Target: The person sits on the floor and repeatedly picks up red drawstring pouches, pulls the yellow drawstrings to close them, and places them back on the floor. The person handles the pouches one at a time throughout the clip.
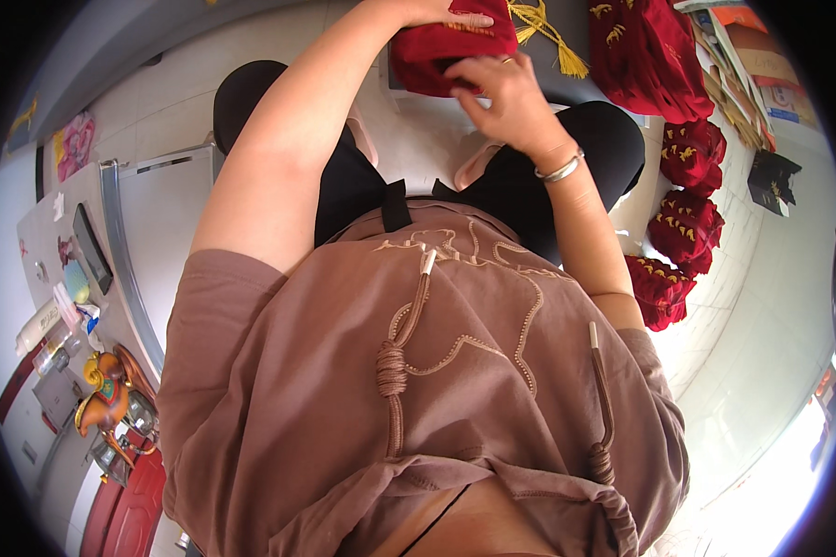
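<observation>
A dark red velvet drawstring pouch (pixel 418 59) with gold lettering is at the top of the view, above my knees. My left hand (pixel 453 12) holds it from the left, a digit laid flat across its face; the rest of that hand is cut off by the frame. My right hand (pixel 505 97), wearing a ring and a silver bangle, is at the pouch's lower right edge. Its thumb stands apart from the fingers, which are slightly blurred, and nothing shows between them. Yellow tasselled cords (pixel 547 35) trail right of the pouch over a grey surface.
Right of my hands lies a larger stack of red velvet pouches (pixel 648 56). Several red bundles (pixel 686 233) form a row below it. Cardboard and papers (pixel 735 76) lie farther right, near a black bag (pixel 773 182). At left stands a white cabinet (pixel 171 202) beside an ornament (pixel 108 400).
</observation>
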The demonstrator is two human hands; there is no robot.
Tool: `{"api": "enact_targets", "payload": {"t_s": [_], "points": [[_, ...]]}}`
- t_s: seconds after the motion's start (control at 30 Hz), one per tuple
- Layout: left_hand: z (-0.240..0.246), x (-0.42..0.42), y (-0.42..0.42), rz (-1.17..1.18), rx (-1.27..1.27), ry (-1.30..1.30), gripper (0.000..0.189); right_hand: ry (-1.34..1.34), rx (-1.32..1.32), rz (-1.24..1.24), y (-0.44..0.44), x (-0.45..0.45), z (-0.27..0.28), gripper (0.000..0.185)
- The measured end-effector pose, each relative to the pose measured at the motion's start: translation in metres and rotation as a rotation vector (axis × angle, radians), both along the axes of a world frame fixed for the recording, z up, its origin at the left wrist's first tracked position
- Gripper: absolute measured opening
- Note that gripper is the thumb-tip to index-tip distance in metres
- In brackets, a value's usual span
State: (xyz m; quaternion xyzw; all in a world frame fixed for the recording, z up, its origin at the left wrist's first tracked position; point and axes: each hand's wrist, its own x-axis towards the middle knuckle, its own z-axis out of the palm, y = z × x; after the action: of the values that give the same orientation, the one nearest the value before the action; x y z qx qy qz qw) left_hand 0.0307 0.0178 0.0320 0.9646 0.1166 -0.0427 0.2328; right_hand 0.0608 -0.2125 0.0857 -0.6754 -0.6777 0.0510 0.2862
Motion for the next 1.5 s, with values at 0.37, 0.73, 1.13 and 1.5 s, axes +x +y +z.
{"api": "enact_targets", "payload": {"t_s": [0.37,0.73,1.13,1.5], "points": [[-0.012,-0.018,-0.028,0.014,0.237,-0.288,0.109,-0.083,0.108,-0.033,-0.012,-0.019,-0.008,0.022],[-0.025,-0.014,-0.021,0.073,0.104,-0.274,0.077,-0.230,0.140,-0.044,0.005,-0.024,-0.023,0.020],[-0.016,0.021,-0.043,0.236,0.425,-0.245,0.067,-0.230,0.044,0.023,0.007,-0.025,-0.034,0.013],[-0.046,0.022,-0.043,0.278,0.414,-0.472,0.055,0.354,-0.084,0.182,0.013,0.011,-0.014,0.017]]}}
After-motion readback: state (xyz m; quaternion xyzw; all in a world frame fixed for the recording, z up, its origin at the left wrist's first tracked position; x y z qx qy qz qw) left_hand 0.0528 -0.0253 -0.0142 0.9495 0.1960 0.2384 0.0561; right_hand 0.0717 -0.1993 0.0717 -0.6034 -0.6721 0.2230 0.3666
